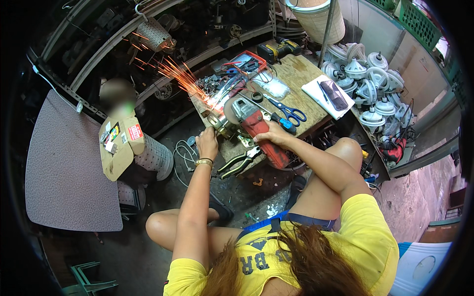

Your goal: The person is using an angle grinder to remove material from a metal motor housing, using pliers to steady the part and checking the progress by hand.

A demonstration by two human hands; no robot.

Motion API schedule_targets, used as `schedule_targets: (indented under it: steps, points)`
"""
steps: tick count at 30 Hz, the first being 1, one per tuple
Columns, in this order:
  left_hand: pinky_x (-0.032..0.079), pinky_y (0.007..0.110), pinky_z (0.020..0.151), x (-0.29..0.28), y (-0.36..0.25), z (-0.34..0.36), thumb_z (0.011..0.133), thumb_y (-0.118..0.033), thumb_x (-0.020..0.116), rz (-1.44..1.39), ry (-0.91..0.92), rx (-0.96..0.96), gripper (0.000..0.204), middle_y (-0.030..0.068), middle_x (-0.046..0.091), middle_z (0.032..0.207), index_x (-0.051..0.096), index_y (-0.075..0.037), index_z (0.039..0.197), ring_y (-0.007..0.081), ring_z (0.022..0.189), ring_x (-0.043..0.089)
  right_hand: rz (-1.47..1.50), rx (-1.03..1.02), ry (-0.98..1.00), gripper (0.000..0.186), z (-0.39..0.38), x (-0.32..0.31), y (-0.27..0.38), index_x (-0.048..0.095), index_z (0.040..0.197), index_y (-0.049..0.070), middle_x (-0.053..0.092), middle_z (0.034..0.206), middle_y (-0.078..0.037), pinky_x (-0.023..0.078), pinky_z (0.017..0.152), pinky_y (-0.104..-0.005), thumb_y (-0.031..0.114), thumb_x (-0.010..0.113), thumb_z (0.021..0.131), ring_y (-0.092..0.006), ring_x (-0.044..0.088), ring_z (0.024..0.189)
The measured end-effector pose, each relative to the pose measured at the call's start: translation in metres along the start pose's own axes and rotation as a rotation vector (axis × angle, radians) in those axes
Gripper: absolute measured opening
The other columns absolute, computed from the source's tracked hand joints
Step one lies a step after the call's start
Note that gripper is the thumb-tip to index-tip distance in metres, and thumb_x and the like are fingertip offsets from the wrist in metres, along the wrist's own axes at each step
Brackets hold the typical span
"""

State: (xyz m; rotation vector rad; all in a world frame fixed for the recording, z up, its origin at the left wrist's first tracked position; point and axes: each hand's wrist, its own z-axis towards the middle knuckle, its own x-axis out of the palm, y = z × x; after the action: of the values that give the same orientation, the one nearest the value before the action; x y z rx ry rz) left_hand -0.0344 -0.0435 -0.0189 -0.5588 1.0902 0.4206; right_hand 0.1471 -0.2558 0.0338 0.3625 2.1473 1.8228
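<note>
My right hand (275, 135) is wrapped round the body of a red angle grinder (258, 124). Its disc (232, 109) meets a round, brass-coloured metal part (220, 124), and orange sparks (183, 79) spray up and to the left from there. The fingers of my left hand (206, 143) are closed on the near left side of that metal part, at the edge of the wooden table. Just below the grinder lie black-handled locking pliers (239, 163). Blue-handled scissors (291, 113) and a blue-and-black screwdriver (285, 124) rest to the right of the grinder's head.
The wooden table (308, 69) bears a phone (334, 95) on white paper, a yellow-and-black cordless drill (279, 51) and a red tray (254, 60). White plastic parts (377, 79) are piled at the right. A cardboard box (121, 143) stands left; a cable (183, 154) lies on the floor.
</note>
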Motion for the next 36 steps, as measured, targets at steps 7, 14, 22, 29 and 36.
schedule_targets:
  steps: [7, 14, 22, 29, 36]
  points:
    - [0.038, 0.047, 0.075, -0.001, -0.002, 0.002, 0.093, -0.023, 0.05, 0.01, 0.014, 0.003, 0.016, 0.0103, 0.063, 0.093, 0.056, -0.008, 0.092, 0.0311, 0.089, 0.059, 0.024, -0.005, 0.009, 0.07, 0.0, -0.001, 0.001, 0.053, 0.125, 0.003, 0.06, 0.11, -0.009, 0.046, 0.088, -0.0325, 0.027, 0.079, 0.064, -0.0187, 0.056, 0.098]
    - [0.038, 0.047, 0.075, -0.002, -0.002, 0.002, 0.093, -0.024, 0.05, 0.023, 0.003, 0.003, 0.017, 0.0101, 0.063, 0.092, 0.056, -0.008, 0.092, 0.0308, 0.088, 0.059, 0.014, -0.002, 0.011, 0.073, 0.003, 0.0, 0.003, 0.051, 0.128, 0.004, 0.06, 0.11, -0.009, 0.046, 0.087, -0.0317, 0.027, 0.079, 0.065, -0.0184, 0.057, 0.098]
    - [0.037, 0.046, 0.073, -0.002, -0.002, 0.0, 0.093, -0.024, 0.05, 0.013, -0.014, 0.009, 0.017, 0.0103, 0.063, 0.091, 0.056, -0.008, 0.089, 0.0313, 0.087, 0.059, 0.008, 0.015, 0.02, 0.074, 0.005, 0.003, 0.005, 0.05, 0.129, 0.005, 0.06, 0.111, -0.008, 0.046, 0.087, -0.0314, 0.027, 0.08, 0.064, -0.0176, 0.056, 0.098]
    - [0.037, 0.047, 0.074, -0.002, -0.007, 0.003, 0.093, -0.023, 0.05, -0.002, 0.006, -0.001, 0.017, 0.0105, 0.064, 0.093, 0.056, -0.008, 0.09, 0.0322, 0.088, 0.059, 0.048, -0.082, -0.029, 0.071, 0.02, -0.004, -0.009, 0.053, 0.126, 0.003, 0.062, 0.108, -0.009, 0.048, 0.085, -0.0326, 0.025, 0.081, 0.065, -0.0185, 0.059, 0.094]
    - [0.038, 0.048, 0.073, -0.003, 0.003, -0.002, 0.094, -0.024, 0.05, 0.016, 0.015, -0.024, 0.018, 0.0114, 0.063, 0.093, 0.056, -0.007, 0.092, 0.0326, 0.089, 0.059, 0.034, -0.079, 0.006, 0.073, 0.002, -0.005, -0.003, 0.048, 0.129, 0.003, 0.057, 0.117, -0.008, 0.043, 0.094, -0.0333, 0.021, 0.08, 0.066, -0.0187, 0.053, 0.105]
